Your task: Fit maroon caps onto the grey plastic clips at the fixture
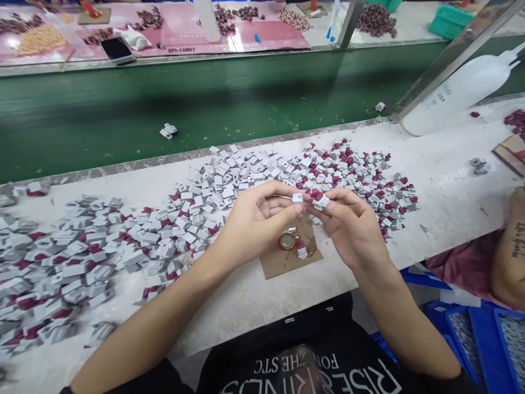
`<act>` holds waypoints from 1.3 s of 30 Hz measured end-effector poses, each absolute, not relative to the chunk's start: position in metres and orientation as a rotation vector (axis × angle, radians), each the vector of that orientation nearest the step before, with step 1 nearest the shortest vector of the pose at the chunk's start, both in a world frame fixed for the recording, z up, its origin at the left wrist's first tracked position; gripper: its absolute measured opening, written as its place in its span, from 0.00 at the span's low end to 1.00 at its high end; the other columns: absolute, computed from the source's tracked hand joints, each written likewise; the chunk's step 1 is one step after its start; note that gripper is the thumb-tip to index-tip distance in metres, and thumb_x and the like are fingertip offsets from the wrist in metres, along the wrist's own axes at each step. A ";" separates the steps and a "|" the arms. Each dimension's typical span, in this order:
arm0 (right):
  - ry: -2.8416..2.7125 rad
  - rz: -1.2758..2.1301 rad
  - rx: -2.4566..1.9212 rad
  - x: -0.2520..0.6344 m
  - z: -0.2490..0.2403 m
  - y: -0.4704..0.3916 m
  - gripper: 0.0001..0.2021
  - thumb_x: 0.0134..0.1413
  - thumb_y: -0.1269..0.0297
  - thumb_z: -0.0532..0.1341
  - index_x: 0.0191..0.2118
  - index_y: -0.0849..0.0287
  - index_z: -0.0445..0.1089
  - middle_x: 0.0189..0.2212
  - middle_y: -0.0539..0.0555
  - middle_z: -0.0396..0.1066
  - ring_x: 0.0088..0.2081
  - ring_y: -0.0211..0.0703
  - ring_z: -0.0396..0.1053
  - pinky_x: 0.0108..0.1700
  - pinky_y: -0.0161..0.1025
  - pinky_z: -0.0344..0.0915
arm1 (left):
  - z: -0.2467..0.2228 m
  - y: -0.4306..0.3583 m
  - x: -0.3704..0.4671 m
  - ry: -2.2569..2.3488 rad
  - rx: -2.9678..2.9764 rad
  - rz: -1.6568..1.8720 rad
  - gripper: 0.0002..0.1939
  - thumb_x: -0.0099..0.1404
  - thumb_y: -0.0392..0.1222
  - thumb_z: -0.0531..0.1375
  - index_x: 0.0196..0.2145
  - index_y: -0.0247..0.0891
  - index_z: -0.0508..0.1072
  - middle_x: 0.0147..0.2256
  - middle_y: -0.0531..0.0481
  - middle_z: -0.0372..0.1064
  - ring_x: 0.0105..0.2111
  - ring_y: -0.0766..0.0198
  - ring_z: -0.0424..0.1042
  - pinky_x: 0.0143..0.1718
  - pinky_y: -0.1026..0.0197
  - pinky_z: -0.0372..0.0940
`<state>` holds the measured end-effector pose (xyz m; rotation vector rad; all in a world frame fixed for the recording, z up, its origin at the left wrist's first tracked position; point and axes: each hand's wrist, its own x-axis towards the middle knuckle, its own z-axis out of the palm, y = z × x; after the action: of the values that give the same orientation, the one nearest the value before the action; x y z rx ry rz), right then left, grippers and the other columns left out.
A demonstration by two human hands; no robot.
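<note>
Pinched between the thumb and fingers of my left hand (pixel 262 216) is a small light-grey plastic block (pixel 297 198). My right hand (pixel 355 224) grips a small white-and-maroon plastic piece (pixel 319 198), close beside the grey block; whether the two touch I cannot tell. Below both hands lies a brown cardboard square (pixel 274 264) on the white table. It carries a small round ring-shaped item (pixel 287 239) with a red and shiny rim, and another white-and-maroon piece (pixel 302 250). Behind my hands spreads a heap of loose grey blocks (pixel 241 169), mixed with maroon-and-white pieces (pixel 361 169) on the right.
More grey and maroon pieces (pixel 69 262) cover the table's left side. A green conveyor belt (pixel 246 93) runs behind, with a few pieces on it. At right stand a white bottle (pixel 455 96) and a slanted metal post (pixel 447 60). Another person's arm (pixel 511 257) rests near blue bins (pixel 476 328).
</note>
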<state>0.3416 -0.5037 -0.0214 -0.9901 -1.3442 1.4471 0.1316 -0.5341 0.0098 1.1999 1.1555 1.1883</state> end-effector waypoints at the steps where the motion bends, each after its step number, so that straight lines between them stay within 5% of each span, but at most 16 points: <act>1: -1.333 1.431 -0.988 0.342 -0.022 -0.504 0.07 0.68 0.53 0.70 0.45 0.46 0.75 0.45 0.53 0.84 0.53 0.56 0.85 0.57 0.59 0.83 | 0.009 -0.534 0.132 1.141 1.200 1.183 0.09 0.69 0.39 0.73 0.46 0.39 0.84 0.47 0.43 0.87 0.45 0.55 0.88 0.49 0.53 0.85; 13: -1.325 1.315 -0.994 0.337 -0.021 -0.507 0.03 0.66 0.61 0.75 0.43 0.50 0.84 0.40 0.52 0.83 0.41 0.45 0.81 0.44 0.43 0.82 | 0.007 -0.529 0.126 1.137 1.226 1.106 0.10 0.69 0.40 0.73 0.48 0.39 0.85 0.45 0.44 0.88 0.47 0.54 0.88 0.52 0.53 0.85; 19: -1.450 1.349 -1.001 0.338 -0.011 -0.505 0.02 0.63 0.65 0.75 0.41 0.52 0.85 0.38 0.53 0.86 0.40 0.46 0.85 0.46 0.44 0.84 | -0.001 -0.529 0.123 1.112 1.274 1.044 0.07 0.70 0.40 0.73 0.45 0.40 0.85 0.43 0.47 0.88 0.44 0.56 0.88 0.50 0.54 0.83; 29: -1.534 1.429 -0.993 0.337 -0.010 -0.490 0.05 0.64 0.60 0.74 0.42 0.53 0.84 0.39 0.54 0.86 0.42 0.47 0.86 0.45 0.42 0.83 | 0.011 -0.515 0.110 1.166 1.458 0.879 0.07 0.71 0.45 0.70 0.44 0.42 0.83 0.41 0.48 0.87 0.40 0.56 0.86 0.44 0.55 0.79; 35: -1.500 1.290 -1.096 0.339 -0.007 -0.476 0.16 0.68 0.52 0.73 0.56 0.51 0.80 0.56 0.59 0.83 0.57 0.53 0.84 0.59 0.50 0.82 | 0.033 -0.432 0.090 1.603 1.763 0.809 0.04 0.69 0.39 0.70 0.41 0.41 0.85 0.43 0.47 0.86 0.44 0.53 0.83 0.48 0.53 0.76; 39: -1.554 1.269 -1.202 0.346 -0.004 -0.472 0.17 0.69 0.48 0.72 0.55 0.52 0.80 0.47 0.58 0.84 0.51 0.53 0.84 0.53 0.49 0.81 | 0.029 -0.366 0.071 1.990 1.480 0.845 0.04 0.69 0.36 0.71 0.42 0.38 0.84 0.46 0.43 0.86 0.46 0.53 0.84 0.49 0.57 0.76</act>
<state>0.3464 -0.4722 -0.0043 -1.2025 -1.5539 1.2690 0.0710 -0.3662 0.0288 1.4796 1.9901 0.8453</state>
